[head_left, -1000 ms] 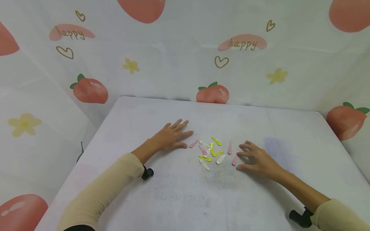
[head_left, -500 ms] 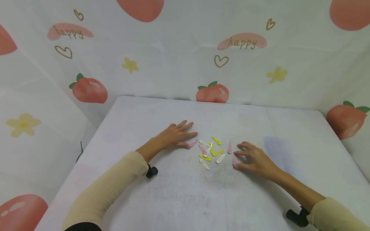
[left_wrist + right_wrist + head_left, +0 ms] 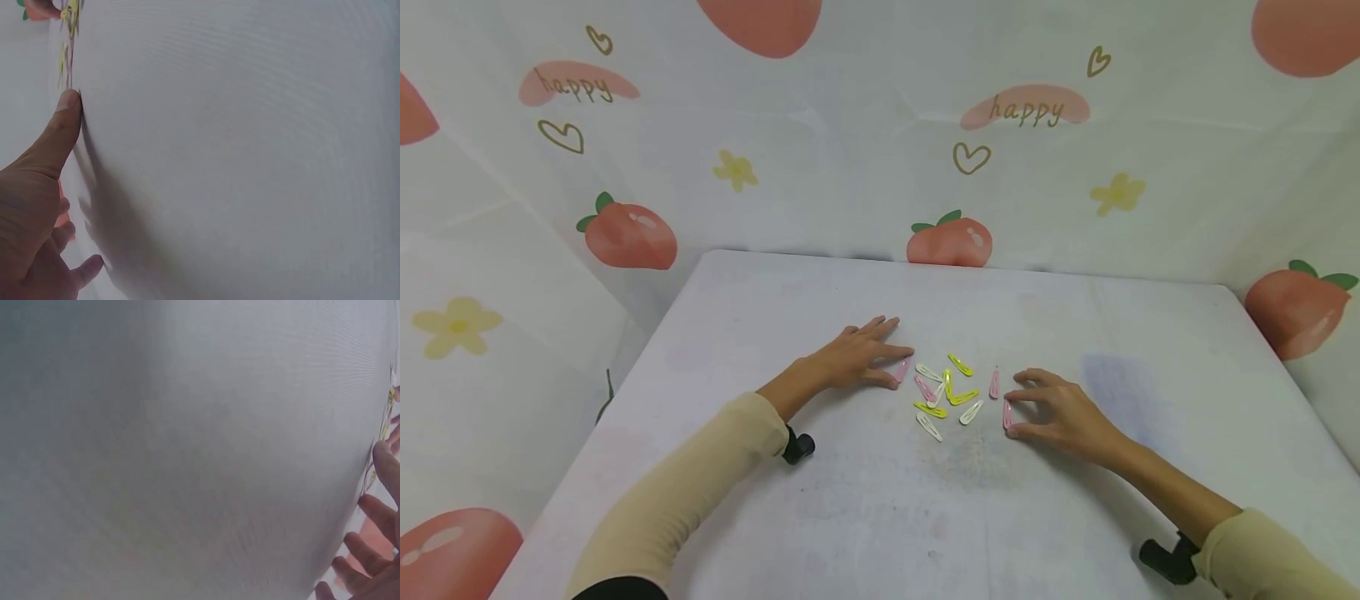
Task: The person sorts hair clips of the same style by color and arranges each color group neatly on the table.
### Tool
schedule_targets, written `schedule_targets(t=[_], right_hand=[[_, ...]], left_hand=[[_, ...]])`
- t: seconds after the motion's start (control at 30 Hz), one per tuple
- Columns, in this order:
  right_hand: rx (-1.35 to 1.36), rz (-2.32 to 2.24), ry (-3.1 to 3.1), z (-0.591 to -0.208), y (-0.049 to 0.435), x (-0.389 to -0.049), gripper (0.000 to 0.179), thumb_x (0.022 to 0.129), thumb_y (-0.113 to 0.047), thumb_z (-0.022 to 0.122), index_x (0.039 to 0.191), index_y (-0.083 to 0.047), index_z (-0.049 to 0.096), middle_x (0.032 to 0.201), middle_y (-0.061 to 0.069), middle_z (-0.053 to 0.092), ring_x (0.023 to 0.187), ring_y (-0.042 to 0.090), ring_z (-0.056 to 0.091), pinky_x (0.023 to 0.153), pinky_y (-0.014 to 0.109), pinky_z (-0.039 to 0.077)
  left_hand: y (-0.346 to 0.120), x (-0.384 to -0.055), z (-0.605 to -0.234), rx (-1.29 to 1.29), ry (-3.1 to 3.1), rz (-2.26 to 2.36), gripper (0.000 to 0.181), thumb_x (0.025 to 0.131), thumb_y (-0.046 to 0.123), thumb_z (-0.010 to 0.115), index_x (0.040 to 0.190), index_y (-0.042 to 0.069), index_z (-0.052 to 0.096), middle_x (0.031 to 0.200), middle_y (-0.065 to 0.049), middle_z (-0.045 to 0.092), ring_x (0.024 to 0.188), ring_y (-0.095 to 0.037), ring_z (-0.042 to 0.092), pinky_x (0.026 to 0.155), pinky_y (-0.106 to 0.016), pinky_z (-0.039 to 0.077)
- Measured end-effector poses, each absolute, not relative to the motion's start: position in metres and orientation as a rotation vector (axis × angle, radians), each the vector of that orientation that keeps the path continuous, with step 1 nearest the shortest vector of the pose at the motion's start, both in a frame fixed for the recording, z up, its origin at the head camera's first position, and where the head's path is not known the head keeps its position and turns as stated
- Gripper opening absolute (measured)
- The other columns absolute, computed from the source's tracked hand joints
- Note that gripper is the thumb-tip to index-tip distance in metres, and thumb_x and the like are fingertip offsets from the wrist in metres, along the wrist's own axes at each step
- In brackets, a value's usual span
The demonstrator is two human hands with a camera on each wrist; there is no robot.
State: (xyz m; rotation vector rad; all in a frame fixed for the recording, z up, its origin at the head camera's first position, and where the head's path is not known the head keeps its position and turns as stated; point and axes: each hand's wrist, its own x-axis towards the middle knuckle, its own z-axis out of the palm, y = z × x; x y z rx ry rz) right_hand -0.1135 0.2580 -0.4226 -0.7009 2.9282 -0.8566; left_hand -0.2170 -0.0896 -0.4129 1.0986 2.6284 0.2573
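On the white table, a loose cluster of snap hair clips lies between my hands. Reaching in from the left, my left hand (image 3: 853, 357) pinches a pink hair clip (image 3: 903, 369) between thumb and index finger, its other fingers spread. Opposite it, my right hand (image 3: 1056, 412) grips another pink hair clip (image 3: 1007, 414) by its two ends with thumb and index finger. A third pink clip (image 3: 995, 383) lies just beyond that one. Yellow clips (image 3: 960, 364) and white clips (image 3: 929, 427) lie in the middle. In the left wrist view the thumb (image 3: 70, 103) touches down beside the clips.
The white tabletop (image 3: 880, 517) spreads around the clips, with a bluish stain (image 3: 1120, 396) to the right. Behind it hangs a printed cloth (image 3: 850, 125) with peaches and hearts. Black wrist cameras (image 3: 799, 447) sit at both cuffs, close above the table.
Both hands have moved inward to a pink clip each. The left hand's clip has turned slightly between its fingers. The right thumb and index finger have come onto the ends of theirs.
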Motion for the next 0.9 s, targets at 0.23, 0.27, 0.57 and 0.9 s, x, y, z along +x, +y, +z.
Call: schedule_targets(t=[0.23,0.27,0.57,0.9], right_hand=[[-0.685,-0.842,2.929,-0.423,0.258,-0.114,0.048,0.075,-0.036,0.087,0.112,-0.008,0.076,0.128,0.017,0.061,0.123,0.042,0.053,0.096,0.064,0.042],[-0.686,-0.839,2.928,-0.423,0.258,-0.114,0.048,0.075,-0.036,0.087,0.112,-0.008,0.076,0.128,0.017,0.061,0.122,0.042,0.053,0.096,0.063,0.042],[-0.676,-0.81,2.937,-0.421,0.258,-0.114,0.048,0.075,-0.036,0.087,0.112,-0.008,0.076,0.128,0.017,0.061,0.122,0.042,0.054,0.095,0.064,0.042],[-0.716,-0.823,2.939,-0.422,0.258,-0.115,0.046,0.076,-0.034,0.087,0.111,-0.008,0.076,0.127,0.017,0.061,0.119,0.041,0.056,0.094,0.062,0.045]], left_hand=[[-0.088,-0.216,-0.412,1.009,2.615,0.387,0.062,0.089,0.048,0.07,0.145,0.028,0.054,0.162,-0.013,0.025,0.152,-0.034,0.009,0.115,-0.063,0.018],[-0.088,-0.216,-0.412,1.008,2.622,0.391,0.062,0.089,0.048,0.071,0.145,0.028,0.054,0.162,-0.013,0.026,0.152,-0.034,0.009,0.115,-0.063,0.017],[-0.086,-0.215,-0.413,1.019,2.644,0.425,0.057,0.087,0.044,0.074,0.14,0.027,0.06,0.161,-0.012,0.03,0.152,-0.034,0.007,0.114,-0.066,0.015],[-0.098,-0.21,-0.418,1.014,2.658,0.525,0.055,0.086,0.039,0.077,0.135,0.017,0.064,0.153,-0.011,0.042,0.148,-0.03,0.027,0.115,-0.054,0.026]])
